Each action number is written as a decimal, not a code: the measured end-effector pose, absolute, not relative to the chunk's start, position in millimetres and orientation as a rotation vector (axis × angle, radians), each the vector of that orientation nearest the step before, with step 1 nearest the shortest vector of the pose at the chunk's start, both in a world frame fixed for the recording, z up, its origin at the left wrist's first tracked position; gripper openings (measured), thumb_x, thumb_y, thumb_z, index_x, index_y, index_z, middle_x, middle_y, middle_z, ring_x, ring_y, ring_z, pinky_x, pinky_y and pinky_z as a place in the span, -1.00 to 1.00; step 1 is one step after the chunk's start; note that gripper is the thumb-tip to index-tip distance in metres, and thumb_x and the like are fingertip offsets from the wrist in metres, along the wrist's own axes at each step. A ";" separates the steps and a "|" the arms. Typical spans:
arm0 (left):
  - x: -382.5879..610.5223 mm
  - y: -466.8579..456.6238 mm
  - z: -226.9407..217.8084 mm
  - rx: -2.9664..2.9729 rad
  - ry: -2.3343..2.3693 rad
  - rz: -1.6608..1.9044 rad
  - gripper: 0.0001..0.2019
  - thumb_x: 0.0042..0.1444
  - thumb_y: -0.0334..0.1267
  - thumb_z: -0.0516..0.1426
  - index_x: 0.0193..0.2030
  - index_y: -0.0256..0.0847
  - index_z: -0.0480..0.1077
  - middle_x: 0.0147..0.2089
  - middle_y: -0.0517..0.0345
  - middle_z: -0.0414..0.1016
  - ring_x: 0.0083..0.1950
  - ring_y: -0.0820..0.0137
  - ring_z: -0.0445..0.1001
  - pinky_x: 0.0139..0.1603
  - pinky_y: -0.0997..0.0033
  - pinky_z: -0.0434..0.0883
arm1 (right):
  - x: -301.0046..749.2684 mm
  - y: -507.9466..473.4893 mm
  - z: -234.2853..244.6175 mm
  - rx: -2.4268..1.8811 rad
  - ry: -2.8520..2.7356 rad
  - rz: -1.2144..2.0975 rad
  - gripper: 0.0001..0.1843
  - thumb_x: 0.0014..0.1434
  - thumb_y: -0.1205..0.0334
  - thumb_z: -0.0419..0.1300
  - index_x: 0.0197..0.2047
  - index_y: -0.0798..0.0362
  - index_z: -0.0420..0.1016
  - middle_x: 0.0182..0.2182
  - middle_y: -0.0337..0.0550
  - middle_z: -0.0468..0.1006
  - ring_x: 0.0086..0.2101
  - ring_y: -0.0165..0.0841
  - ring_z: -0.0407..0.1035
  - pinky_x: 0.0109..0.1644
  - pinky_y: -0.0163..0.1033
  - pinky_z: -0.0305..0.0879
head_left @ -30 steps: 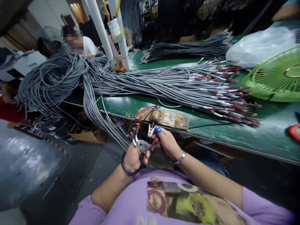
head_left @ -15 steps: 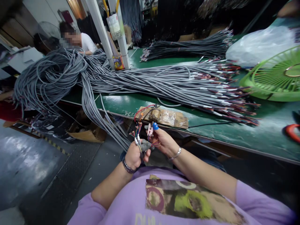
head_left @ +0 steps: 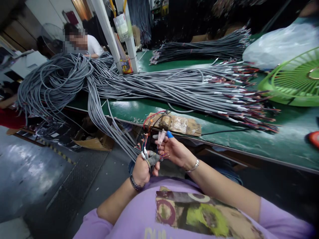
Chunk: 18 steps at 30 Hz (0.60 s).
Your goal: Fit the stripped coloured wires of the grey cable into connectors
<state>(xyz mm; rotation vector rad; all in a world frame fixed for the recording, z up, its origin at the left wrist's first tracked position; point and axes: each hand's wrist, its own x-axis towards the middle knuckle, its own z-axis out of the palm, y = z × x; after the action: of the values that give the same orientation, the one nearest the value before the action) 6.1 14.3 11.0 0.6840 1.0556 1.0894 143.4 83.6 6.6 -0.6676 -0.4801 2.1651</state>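
Note:
My left hand (head_left: 142, 169) is closed around the ends of grey cables (head_left: 117, 136) that hang off the bench edge; their coloured inner wires (head_left: 142, 144) fan out above my fist. A grey cot covers one fingertip. My right hand (head_left: 175, 151) sits just right of it, a blue cot on one finger, pinching a small pale clip (head_left: 160, 136) with red and black leads. Those leads run up to a taped brown block (head_left: 178, 124) on the bench edge.
A big heap of grey cables (head_left: 159, 88) with stripped coloured ends covers the green bench (head_left: 274, 142). A green fan (head_left: 294, 79) and a white plastic bag (head_left: 279, 44) lie at right. Another person (head_left: 82, 41) sits far left beyond white posts (head_left: 107, 33). Cardboard lies on the floor.
My right hand has shifted slightly with the clip near the wire ends; my left hand keeps its grip. The view has moved a little.

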 end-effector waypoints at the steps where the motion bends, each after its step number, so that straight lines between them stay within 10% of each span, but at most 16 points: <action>1: 7.4 12.7 10.7 0.688 1.066 1.113 -0.64 -0.15 -0.03 0.32 -0.52 -0.27 0.32 -0.68 0.25 0.38 -0.78 0.56 0.24 -0.80 0.60 0.14 | 143.4 83.5 6.8 -0.687 -0.503 2.141 -0.67 0.06 -0.05 0.29 -0.29 0.07 0.52 -0.44 -0.21 0.51 -0.51 -0.50 0.30 -0.45 -0.37 0.28; 10: 15.4 16.9 12.8 0.715 1.103 1.208 -0.67 -0.08 -0.04 0.29 -0.49 -0.28 0.35 -0.66 0.24 0.39 -0.77 0.57 0.24 -0.79 0.61 0.14 | 141.1 82.6 -2.3 -0.989 -0.847 1.595 -0.56 -0.02 -0.17 0.29 -0.48 0.09 0.50 -0.56 -0.23 0.44 -0.56 -0.51 0.17 -0.52 -0.38 0.07; 18: 18.0 21.4 11.6 0.696 1.132 1.209 -0.67 -0.09 -0.05 0.28 -0.48 -0.27 0.34 -0.66 0.26 0.39 -0.77 0.58 0.24 -0.79 0.62 0.14 | 134.7 88.1 3.2 -0.728 -0.580 1.972 -0.52 -0.17 -0.17 0.39 -0.41 0.10 0.51 -0.52 -0.25 0.45 -0.56 -0.49 0.20 -0.53 -0.34 0.14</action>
<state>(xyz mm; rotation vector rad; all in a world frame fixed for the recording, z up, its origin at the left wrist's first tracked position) 18.0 21.4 11.6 0.6957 1.1324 1.2090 134.7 88.1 3.2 -0.7283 -0.5798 1.9718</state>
